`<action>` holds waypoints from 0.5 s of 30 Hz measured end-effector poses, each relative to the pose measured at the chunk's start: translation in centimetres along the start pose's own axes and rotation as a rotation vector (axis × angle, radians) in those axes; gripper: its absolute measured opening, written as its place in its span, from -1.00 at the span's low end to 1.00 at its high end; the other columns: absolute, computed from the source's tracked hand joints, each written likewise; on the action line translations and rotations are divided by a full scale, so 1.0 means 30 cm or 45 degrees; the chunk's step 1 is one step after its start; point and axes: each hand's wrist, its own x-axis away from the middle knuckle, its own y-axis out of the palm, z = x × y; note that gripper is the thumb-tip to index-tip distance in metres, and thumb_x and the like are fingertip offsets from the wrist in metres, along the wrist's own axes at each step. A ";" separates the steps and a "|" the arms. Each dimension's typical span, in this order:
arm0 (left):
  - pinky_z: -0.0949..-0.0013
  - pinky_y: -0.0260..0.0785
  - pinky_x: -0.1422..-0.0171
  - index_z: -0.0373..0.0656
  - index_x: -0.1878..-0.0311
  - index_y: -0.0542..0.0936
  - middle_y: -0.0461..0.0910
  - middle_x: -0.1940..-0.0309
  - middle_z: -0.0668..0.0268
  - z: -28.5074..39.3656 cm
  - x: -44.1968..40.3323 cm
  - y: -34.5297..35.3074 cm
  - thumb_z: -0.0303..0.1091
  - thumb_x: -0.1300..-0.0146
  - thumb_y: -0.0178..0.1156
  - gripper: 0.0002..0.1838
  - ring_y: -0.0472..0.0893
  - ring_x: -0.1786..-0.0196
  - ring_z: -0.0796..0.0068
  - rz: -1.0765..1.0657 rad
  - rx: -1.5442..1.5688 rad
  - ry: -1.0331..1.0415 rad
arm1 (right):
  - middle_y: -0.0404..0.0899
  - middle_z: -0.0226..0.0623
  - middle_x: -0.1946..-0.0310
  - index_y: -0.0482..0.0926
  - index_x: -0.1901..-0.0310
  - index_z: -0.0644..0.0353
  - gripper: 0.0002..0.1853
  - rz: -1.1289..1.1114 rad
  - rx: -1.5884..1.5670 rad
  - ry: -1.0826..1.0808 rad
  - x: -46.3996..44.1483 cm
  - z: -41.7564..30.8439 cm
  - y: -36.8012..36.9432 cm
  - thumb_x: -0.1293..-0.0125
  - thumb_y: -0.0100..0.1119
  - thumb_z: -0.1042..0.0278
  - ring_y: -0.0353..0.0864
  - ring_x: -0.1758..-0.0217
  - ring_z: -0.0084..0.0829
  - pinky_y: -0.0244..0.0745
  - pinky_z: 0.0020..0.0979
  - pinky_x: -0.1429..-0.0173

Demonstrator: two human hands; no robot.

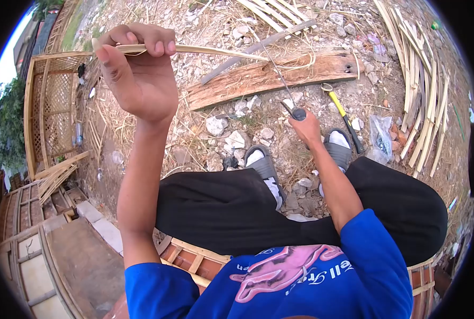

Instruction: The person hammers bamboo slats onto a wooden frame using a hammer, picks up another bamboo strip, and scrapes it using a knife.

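Raised at the upper left, my left hand (141, 74) pinches a thin bamboo strip (208, 50) between thumb and fingers. The strip runs rightward, and its far end meets the blade of a long, narrow knife (277, 72). My right hand (307, 129) is closed around the knife's dark handle, low between my knees, with the blade pointing up and away. Beneath the strip and blade, a weathered wooden plank (221, 91) lies on the ground. Thin curled shavings (303, 63) show near the blade.
A grey stick (229, 65) lies across the plank. By my right foot are a yellow-and-black hammer (343, 112) and a clear plastic bag (380, 139). Long strips (427, 103) are piled at the right. A latticed wooden frame (50, 106) stands left; stones and straw litter the ground.
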 end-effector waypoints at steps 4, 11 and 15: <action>0.28 0.28 0.18 -0.11 0.23 0.30 0.37 0.46 0.26 -0.014 -0.011 -0.002 0.04 -0.53 -0.18 -0.62 0.36 0.34 0.41 -0.028 0.012 0.004 | 0.68 0.01 0.27 0.60 0.14 0.31 -0.51 -0.050 -0.058 -0.079 0.026 -0.074 -0.004 0.08 0.37 0.15 0.69 0.17 -0.10 0.53 -0.23 0.02; 0.30 0.27 0.19 -0.12 0.23 0.31 0.35 0.47 0.27 0.004 -0.010 -0.038 -0.01 -0.54 -0.23 -0.63 0.34 0.36 0.42 -0.054 0.030 -0.035 | 0.68 0.02 0.21 0.55 -0.05 0.38 -0.35 -0.158 -0.074 -0.109 -0.025 -0.096 0.000 0.09 0.38 0.13 0.68 0.13 -0.10 0.53 -0.26 -0.04; 0.30 0.27 0.19 -0.12 0.21 0.30 0.35 0.47 0.27 -0.001 -0.012 -0.034 0.00 -0.54 -0.24 -0.63 0.35 0.36 0.42 -0.042 -0.012 0.005 | 0.69 -0.02 0.24 0.63 0.13 0.25 -0.55 -0.124 -0.030 0.037 -0.034 0.094 -0.020 0.04 0.34 0.13 0.68 0.17 -0.14 0.53 -0.25 0.01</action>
